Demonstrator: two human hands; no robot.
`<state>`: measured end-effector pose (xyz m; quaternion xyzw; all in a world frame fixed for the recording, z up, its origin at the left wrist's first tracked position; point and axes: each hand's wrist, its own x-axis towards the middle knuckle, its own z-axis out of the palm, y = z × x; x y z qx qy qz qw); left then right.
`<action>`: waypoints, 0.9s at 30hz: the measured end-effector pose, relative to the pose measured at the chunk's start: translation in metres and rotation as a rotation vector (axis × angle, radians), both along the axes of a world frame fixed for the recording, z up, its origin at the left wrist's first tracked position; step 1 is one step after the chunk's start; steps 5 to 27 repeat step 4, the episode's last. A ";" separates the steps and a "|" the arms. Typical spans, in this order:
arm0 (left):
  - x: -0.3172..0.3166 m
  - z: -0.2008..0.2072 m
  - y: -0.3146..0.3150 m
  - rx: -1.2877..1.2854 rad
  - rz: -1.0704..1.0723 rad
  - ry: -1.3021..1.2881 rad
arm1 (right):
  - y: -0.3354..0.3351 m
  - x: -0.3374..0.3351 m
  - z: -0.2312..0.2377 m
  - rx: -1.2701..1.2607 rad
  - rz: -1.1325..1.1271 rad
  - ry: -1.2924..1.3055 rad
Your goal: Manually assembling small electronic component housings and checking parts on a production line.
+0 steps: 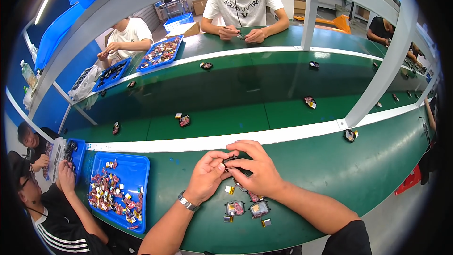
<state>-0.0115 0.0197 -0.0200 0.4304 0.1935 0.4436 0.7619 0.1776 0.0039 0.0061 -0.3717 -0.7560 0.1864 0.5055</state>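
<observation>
My left hand [206,175] and my right hand [258,169] meet over the green table, fingers pinched round a small black casing [230,160]. Most of that casing is covered by my fingers. Just below my hands lie several open casings with wired innards, among them one casing [234,208] and another casing [259,209] side by side. Close to them are small silver battery cells with yellow ends, such as a loose-looking cell [230,189] and a lower cell [266,222]. A metal-banded watch is on my left wrist.
Left of my arm stands a blue tray [146,170] heaped with small wired parts. A white rail [198,145] separates my table from a green conveyor [212,99] carrying scattered casings. A grey post [384,75] rises at right. Co-workers sit at left and across.
</observation>
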 end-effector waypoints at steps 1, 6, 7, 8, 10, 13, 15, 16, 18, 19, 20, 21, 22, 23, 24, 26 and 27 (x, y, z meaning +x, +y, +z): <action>0.000 -0.001 0.000 -0.008 -0.008 0.005 | 0.000 0.000 0.000 -0.006 0.002 0.007; 0.002 0.000 -0.004 -0.009 0.004 0.038 | 0.000 0.000 0.002 -0.019 0.013 0.002; 0.002 0.000 -0.004 -0.009 0.004 0.038 | 0.000 0.000 0.002 -0.019 0.013 0.002; 0.002 0.000 -0.004 -0.009 0.004 0.038 | 0.000 0.000 0.002 -0.019 0.013 0.002; 0.002 0.000 -0.004 -0.009 0.004 0.038 | 0.000 0.000 0.002 -0.019 0.013 0.002; 0.002 0.000 -0.004 -0.009 0.004 0.038 | 0.000 0.000 0.002 -0.019 0.013 0.002; 0.002 0.000 -0.004 -0.009 0.004 0.038 | 0.000 0.000 0.002 -0.019 0.013 0.002; 0.002 0.000 -0.004 -0.009 0.004 0.038 | 0.000 0.000 0.002 -0.019 0.013 0.002; 0.002 0.000 -0.004 -0.009 0.004 0.038 | 0.000 0.000 0.002 -0.019 0.013 0.002; 0.002 0.000 -0.004 -0.009 0.004 0.038 | 0.000 0.000 0.002 -0.019 0.013 0.002; 0.002 0.000 -0.004 -0.009 0.004 0.038 | 0.000 0.000 0.002 -0.019 0.013 0.002; 0.002 0.000 -0.004 -0.009 0.004 0.038 | 0.000 0.000 0.002 -0.019 0.013 0.002; 0.002 0.000 -0.004 -0.009 0.004 0.038 | 0.000 0.000 0.002 -0.019 0.013 0.002; 0.002 0.000 -0.004 -0.009 0.004 0.038 | 0.000 0.000 0.002 -0.019 0.013 0.002; 0.002 0.000 -0.004 -0.009 0.004 0.038 | 0.000 0.000 0.002 -0.019 0.013 0.002; 0.002 0.000 -0.004 -0.009 0.004 0.038 | 0.000 0.000 0.002 -0.019 0.013 0.002; 0.002 0.000 -0.004 -0.009 0.004 0.038 | 0.000 0.000 0.002 -0.019 0.013 0.002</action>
